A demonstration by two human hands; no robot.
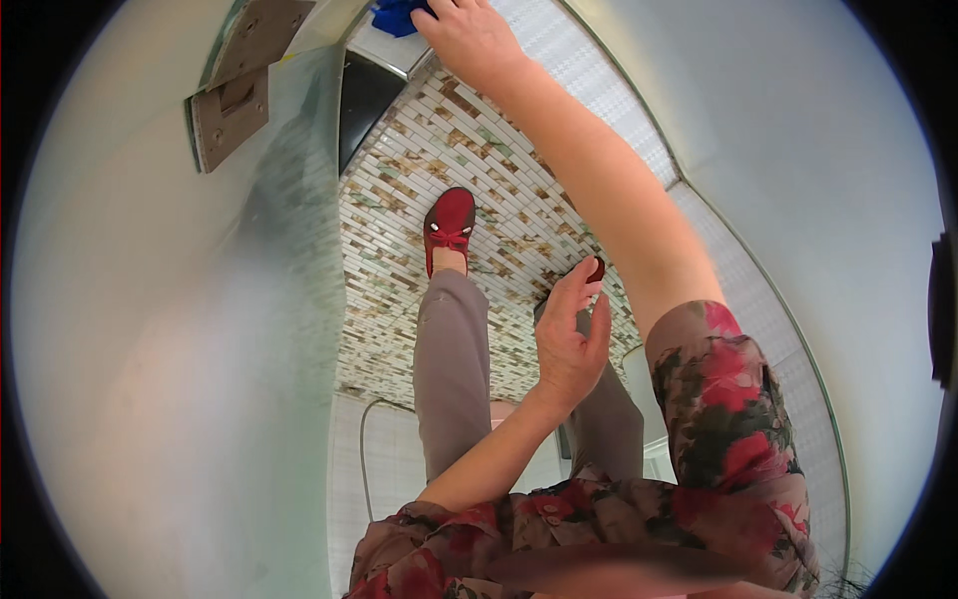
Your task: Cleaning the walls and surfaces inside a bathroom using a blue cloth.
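At the top edge of the view my right hand (473, 42) reaches far forward, its fingers on a crumpled blue cloth (398, 16). Part of the cloth and some fingertips are cut off by the frame. The cloth is over a pale surface (383, 46) beside a dark panel (367, 105). My left hand (573, 344) is raised in front of my body, over my right leg. Its fingers are stretched out, with the thumb apart, and nothing is in it.
Glass (180, 329) with metal hinges (232, 115) rises on the left. A pale panel (828, 190) curves along the right, near a white tiled strip (559, 60). My red shoe (451, 222) stands on the mosaic-tiled floor (399, 220). A thin grey hose (363, 449) hangs low behind.
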